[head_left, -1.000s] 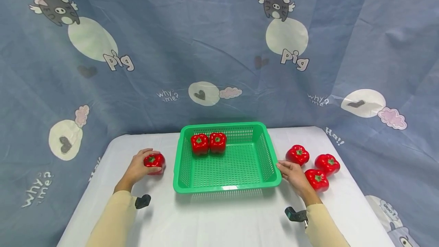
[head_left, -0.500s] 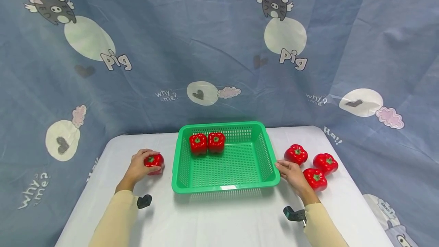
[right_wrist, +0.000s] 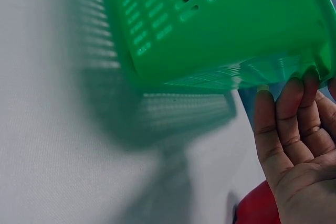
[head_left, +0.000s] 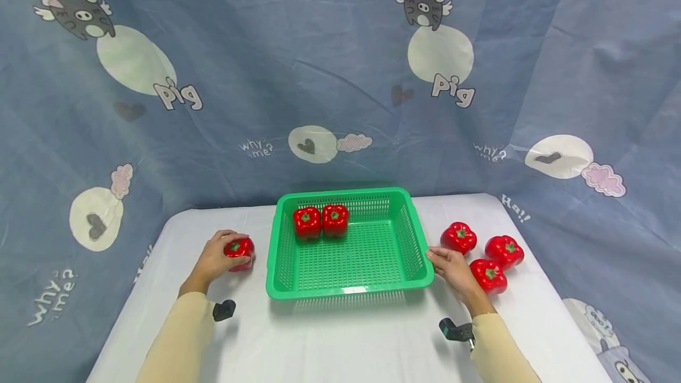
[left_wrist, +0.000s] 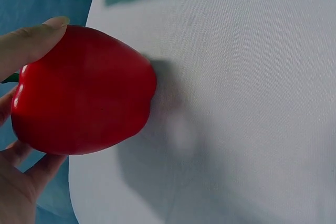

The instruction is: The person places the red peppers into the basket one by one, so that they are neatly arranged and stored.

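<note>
In the head view, my left hand [head_left: 215,257] grips a glossy red bell pepper [head_left: 242,252] on the left of the white table. The left wrist view shows the thumb [left_wrist: 37,45] over the top of the bell pepper [left_wrist: 89,95] and fingers beneath it, near its green stem. My right hand [head_left: 453,269] holds the right rim of a green plastic basket [head_left: 348,292]. In the right wrist view, its fingertips [right_wrist: 294,90] tuck under the rim of the basket [right_wrist: 247,30]; the thumb is hidden. Two red bell peppers [head_left: 321,221] stand side by side in the basket's back left corner.
Three more red bell peppers [head_left: 489,276] lie on the white table [head_left: 340,341], close beside my right hand. A blue printed cloth [head_left: 340,75] hangs behind and around the table. Each wrist carries a small black camera mount [head_left: 224,310].
The head view has shifted very slightly. Both hands keep their places, one on the bell pepper and the other on the basket rim.
</note>
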Available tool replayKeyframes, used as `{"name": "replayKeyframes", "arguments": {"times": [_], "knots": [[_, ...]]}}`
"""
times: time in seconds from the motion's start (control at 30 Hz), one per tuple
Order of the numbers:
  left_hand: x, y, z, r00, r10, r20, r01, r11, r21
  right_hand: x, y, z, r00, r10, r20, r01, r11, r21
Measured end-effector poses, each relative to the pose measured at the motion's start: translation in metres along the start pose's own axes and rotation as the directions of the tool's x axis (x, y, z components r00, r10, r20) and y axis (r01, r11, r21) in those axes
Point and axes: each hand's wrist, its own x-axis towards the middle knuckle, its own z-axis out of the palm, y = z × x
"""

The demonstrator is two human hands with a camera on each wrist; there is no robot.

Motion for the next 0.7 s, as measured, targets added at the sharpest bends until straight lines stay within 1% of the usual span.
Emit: {"name": "replayKeyframes", "arguments": {"times": [0.13, 0.3, 0.4, 0.53, 0.7], "knots": [[0.002, 0.001, 0.001, 1.0, -0.003, 0.007, 0.003, 1.0, 0.018, 0.001, -0.001, -0.002, 1.0, -0.021, 0.014, 0.021, 1.0, 0.007], [0.005, 0.004, 0.001, 1.0, -0.027, 0.003, 0.027, 1.0, 0.0, 0.001, -0.002, -0.003, 1.0, -0.01, -0.002, 0.01, 1.0, 0.009], [0.004, 0.004, 0.0, 0.999, -0.034, 0.0, 0.034, 0.999, 0.003, 0.001, -0.002, -0.002, 1.0, -0.006, -0.001, 0.006, 1.0, 0.008], [0.0, 0.002, -0.005, 1.0, -0.026, -0.008, 0.026, 1.0, -0.003, 0.001, 0.0, -0.001, 1.0, -0.005, 0.009, 0.005, 1.0, 0.007], [-0.001, 0.007, -0.015, 0.999, 0.001, -0.039, -0.002, 0.999, -0.033, 0.001, 0.0, -0.002, 1.0, -0.009, 0.022, 0.009, 1.0, 0.002]]}}
